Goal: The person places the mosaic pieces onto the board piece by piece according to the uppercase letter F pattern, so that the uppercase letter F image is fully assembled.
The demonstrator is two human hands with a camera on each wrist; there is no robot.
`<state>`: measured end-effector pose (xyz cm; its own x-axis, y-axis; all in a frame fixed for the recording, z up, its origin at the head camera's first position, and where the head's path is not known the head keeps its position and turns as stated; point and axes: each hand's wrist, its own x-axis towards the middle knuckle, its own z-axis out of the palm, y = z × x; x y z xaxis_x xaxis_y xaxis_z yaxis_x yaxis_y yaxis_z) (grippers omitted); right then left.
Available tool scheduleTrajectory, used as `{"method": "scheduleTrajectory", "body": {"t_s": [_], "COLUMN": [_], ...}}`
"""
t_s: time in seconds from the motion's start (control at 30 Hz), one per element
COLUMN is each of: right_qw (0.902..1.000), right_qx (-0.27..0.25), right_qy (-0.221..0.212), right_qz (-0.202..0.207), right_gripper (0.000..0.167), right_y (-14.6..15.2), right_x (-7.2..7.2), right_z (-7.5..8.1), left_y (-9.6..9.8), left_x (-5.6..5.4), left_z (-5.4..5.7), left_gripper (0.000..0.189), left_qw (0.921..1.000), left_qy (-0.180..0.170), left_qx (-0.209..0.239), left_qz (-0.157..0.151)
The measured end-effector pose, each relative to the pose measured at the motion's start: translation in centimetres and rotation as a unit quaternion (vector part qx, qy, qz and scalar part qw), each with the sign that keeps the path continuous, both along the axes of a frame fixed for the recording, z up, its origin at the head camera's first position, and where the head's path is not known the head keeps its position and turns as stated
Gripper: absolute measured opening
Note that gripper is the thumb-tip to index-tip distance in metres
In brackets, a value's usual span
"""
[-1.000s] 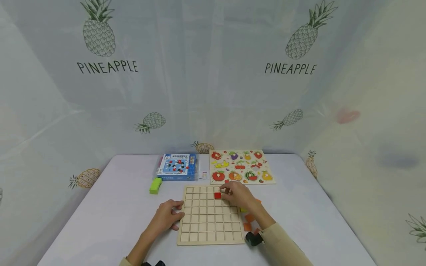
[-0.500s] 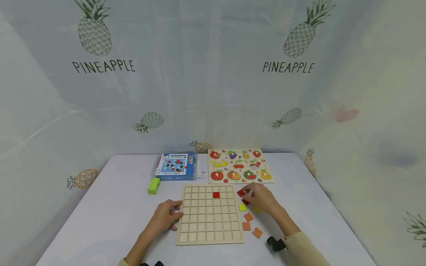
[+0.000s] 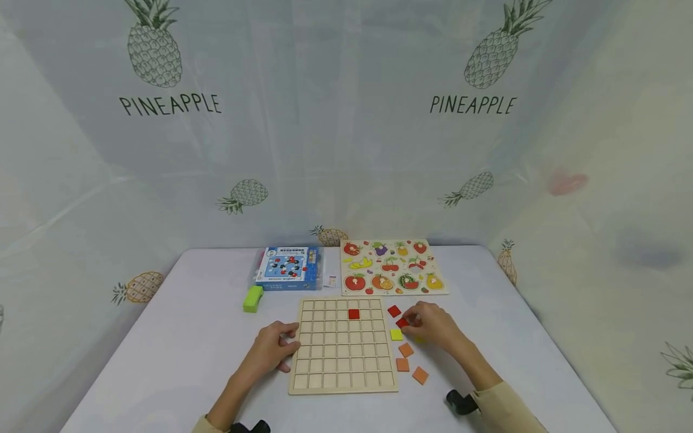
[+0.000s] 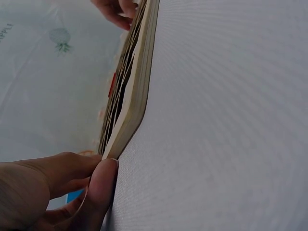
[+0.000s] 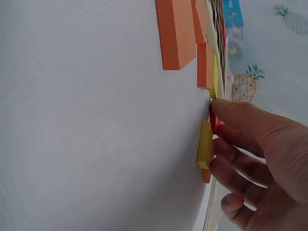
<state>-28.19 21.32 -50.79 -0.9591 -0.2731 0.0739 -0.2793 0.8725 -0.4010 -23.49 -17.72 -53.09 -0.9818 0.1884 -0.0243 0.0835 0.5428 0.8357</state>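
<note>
Pineapple-print curtain point(image 3: 325, 138) behind white table point(image 3: 503, 307), fruit puzzle point(image 3: 394, 268) near back edge, grid board point(image 3: 331, 349) mid-table, left hand point(image 3: 266, 349) relaxed, touching board's left edge, right hand point(image 3: 433, 323) pinching red tile point(image 3: 401, 323) between board and table's right edge
</note>
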Motion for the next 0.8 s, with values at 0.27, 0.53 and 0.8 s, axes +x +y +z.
{"method": "scheduleTrajectory", "body": {"t_s": [0.27,0.53,0.8], "right_qw": [0.9998,0.9994,0.9999], "right_qx": [0.007,0.015,0.001], "right_qy": [0.01,0.022,0.01], "right_qz": [0.017,0.021,0.012], "right_gripper": [0.023,0.021,0.023], "right_y": [0.1,0.07,-0.06], "right_x": [-0.06,-0.21,-0.15], "right_z": [-0.23,-0.49,-0.47], "left_y": [-0.02,0.05,0.07], "left_x": [0.21,0.27,0.29], "left_z": [0.01,0.2,0.34], "left_gripper": [0.05,0.05,0.051], "left_qw": [0.9998,0.9999,0.9998], "left_qy": [-0.004,0.0,-0.009], "left_qx": [0.017,0.016,0.016], "left_qz": [0.0,0.001,0.003]}}
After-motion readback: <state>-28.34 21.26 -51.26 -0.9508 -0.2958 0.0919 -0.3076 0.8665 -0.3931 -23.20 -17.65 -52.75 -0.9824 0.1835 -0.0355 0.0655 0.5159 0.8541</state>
